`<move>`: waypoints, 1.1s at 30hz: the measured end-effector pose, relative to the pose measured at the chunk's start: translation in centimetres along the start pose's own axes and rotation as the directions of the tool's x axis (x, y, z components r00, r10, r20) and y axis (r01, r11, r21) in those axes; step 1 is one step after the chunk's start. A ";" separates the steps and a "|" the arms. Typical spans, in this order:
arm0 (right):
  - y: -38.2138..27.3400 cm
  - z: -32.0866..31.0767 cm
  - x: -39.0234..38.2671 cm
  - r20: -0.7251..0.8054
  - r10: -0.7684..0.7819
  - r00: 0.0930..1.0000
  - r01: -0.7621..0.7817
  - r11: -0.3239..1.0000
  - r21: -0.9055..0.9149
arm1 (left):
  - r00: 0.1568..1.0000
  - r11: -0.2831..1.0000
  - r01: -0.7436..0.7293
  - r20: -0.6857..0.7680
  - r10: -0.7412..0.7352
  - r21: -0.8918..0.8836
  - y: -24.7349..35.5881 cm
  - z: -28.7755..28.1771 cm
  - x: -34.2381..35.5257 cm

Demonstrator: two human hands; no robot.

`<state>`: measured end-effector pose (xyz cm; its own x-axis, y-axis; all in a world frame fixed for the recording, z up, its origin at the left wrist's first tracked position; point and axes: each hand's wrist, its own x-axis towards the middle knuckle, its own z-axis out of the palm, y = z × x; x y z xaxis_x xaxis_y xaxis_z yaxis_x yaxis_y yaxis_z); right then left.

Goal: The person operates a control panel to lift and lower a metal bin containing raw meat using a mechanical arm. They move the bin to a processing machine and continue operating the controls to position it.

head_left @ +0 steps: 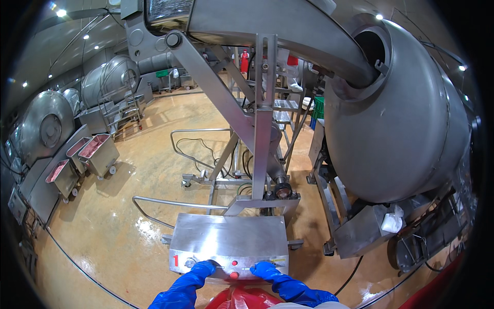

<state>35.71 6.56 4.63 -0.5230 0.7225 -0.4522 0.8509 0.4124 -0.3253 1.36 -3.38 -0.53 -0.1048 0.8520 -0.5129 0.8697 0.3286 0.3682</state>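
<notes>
Control station of a steel hoist, seen from the operator's position. The left hand [206, 268] and right hand [264, 270], both in blue gloves, are at the front panel of the control box [229, 234], 1 on each side of its red buttons. The fingers of both hands appear bent; whether either grips or presses a switch cannot be told, since the gloves cover the points of contact.

Hazards, as judged from this arrangement: the inclined chute [288, 38] ends inside the mouth of the tumbler drum [391, 123], so hoist movement in this position could scrape or jam it against the rim. A glove slipping across the panel might strike the lower red button [234, 275] or work a wrong switch. The black cable [351, 278] could snag a foot, and the glossy, apparently wet floor [144, 193] could cause a slip.

Appearance: the control box is a broad, brushed-metal housing whose top returns the overhead light as a pale patch. Its front carries 2 red buttons, the lower being larger, with a knob [190, 262] toward the left and a red printed mark beyond it. It stands at lower centre, directly before the person, near the foot of the upright column [263, 154].
</notes>
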 end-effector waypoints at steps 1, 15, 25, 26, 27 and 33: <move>0.0 0.0 0.0 -0.002 0.005 1.000 -0.005 1.000 -0.002 | 1.000 1.000 0.000 0.003 0.000 -0.001 0.0 0.0 -0.1; -1.6 0.1 -1.0 -0.094 -0.039 0.995 0.021 0.982 -0.187 | 0.909 0.770 0.416 0.213 -0.357 -0.483 1.6 2.7 0.9; -1.2 1.3 -0.3 -0.127 -0.179 0.976 0.134 0.945 -0.297 | 0.990 0.990 0.131 -0.039 -0.133 -0.049 1.1 3.0 -0.5; -1.1 1.4 -0.2 -0.122 -0.197 0.973 0.151 0.939 -0.310 | 0.991 0.991 0.121 -0.057 -0.124 -0.053 1.2 2.9 -0.7; -0.9 1.4 -0.2 -0.117 -0.213 0.970 0.166 0.932 -0.322 | 0.990 0.992 0.114 -0.076 -0.119 -0.057 1.2 2.8 -0.9; -0.1 1.8 0.0 -0.085 -0.240 0.967 0.197 0.917 -0.346 | 0.981 0.997 0.054 -0.185 -0.065 -0.064 1.7 2.3 -1.7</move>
<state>35.51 5.55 3.17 -0.7061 0.6468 -0.2882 0.6940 0.7129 -0.1005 4.08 -5.17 -0.81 -0.2481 0.8896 -0.3835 0.8303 0.3992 0.3889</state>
